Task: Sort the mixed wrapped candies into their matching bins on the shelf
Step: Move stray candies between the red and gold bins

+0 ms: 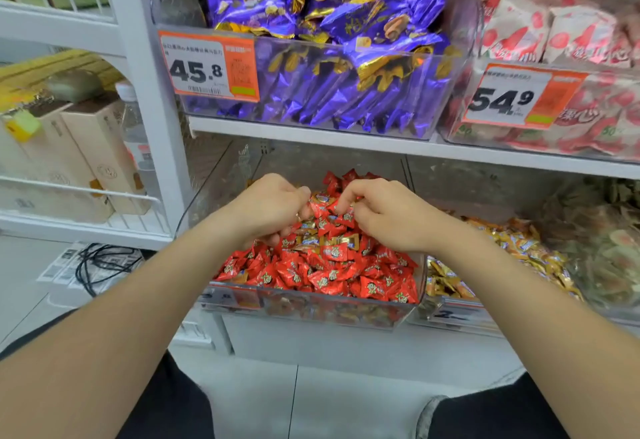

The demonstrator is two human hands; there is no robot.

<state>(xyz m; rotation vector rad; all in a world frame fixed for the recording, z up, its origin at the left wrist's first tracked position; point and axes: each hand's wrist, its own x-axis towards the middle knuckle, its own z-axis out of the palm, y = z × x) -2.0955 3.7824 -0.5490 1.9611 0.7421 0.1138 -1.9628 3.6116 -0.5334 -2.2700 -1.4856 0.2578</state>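
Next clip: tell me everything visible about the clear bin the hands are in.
The clear plastic bin sits under the white shelf board, heaped with red candies and a few gold candies near the middle. A blurred price label is on its front wall. The left hand and right hand dig curled fingers into the pile; any grip is hidden.

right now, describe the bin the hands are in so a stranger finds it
Find the purple-packet bin priced 45.8 on the upper shelf. Directly below sits a clear bin heaped with red candies; its right neighbour holds gold ones.
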